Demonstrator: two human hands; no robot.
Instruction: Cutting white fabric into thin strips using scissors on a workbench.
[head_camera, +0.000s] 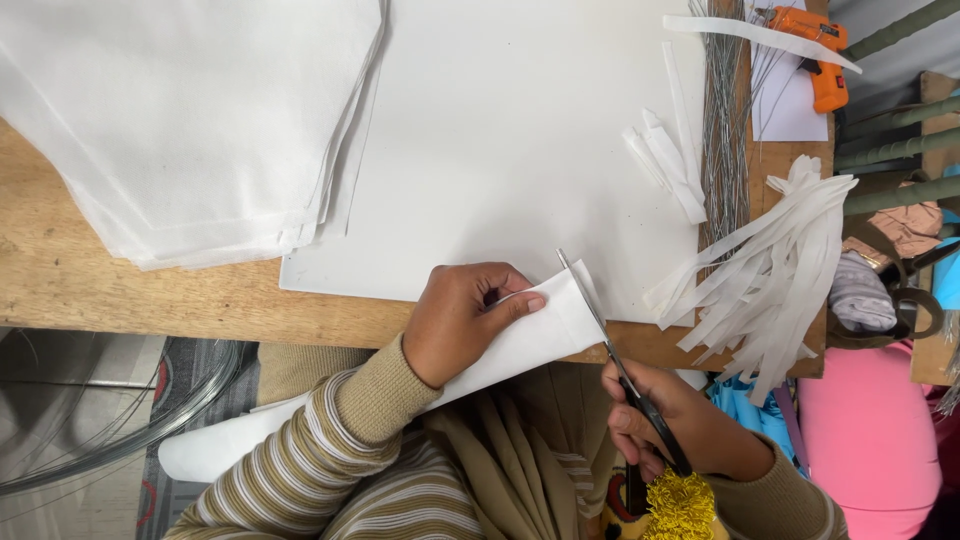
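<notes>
Pinching folded white paper (520, 345) in left hand (462, 318), right hand's (670, 420) grip closed around scissors (625, 375) at its edge.

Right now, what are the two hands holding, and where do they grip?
The left hand pinches the folded white sheet near its upper end. The right hand holds black-handled scissors by the handle loops, blades at the sheet's edge.

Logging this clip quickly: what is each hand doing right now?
Left hand: closed on the folded white sheet, pinching it.
Right hand: closed on the black-handled scissors, blades at the sheet's edge.
</notes>
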